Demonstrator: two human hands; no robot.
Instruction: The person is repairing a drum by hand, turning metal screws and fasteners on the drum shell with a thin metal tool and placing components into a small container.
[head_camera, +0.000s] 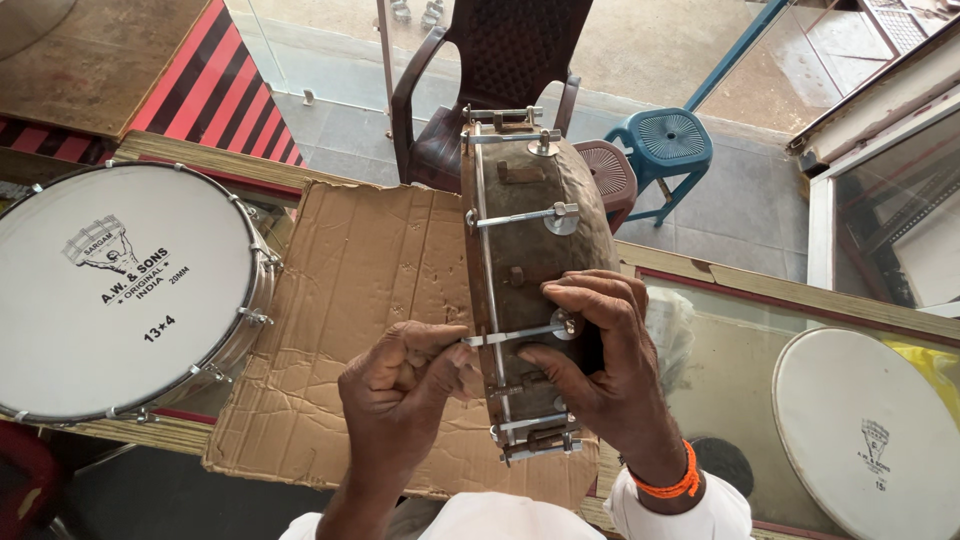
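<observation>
Left grip (405, 375) pinches, seemingly, a metal tuning rod (515, 335); right grip (590, 350) clasps the hammered drum shell (540, 240).

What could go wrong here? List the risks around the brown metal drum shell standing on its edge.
1. The brown metal drum shell stands on edge on the torn cardboard sheet; only the right hand steadies it, so it might roll or tip.
2. The left hand pinches at a silver tension rod; a slip could scrape fingers on the hooks.
3. The white-headed drum lies close beside it and might get knocked.
</observation>
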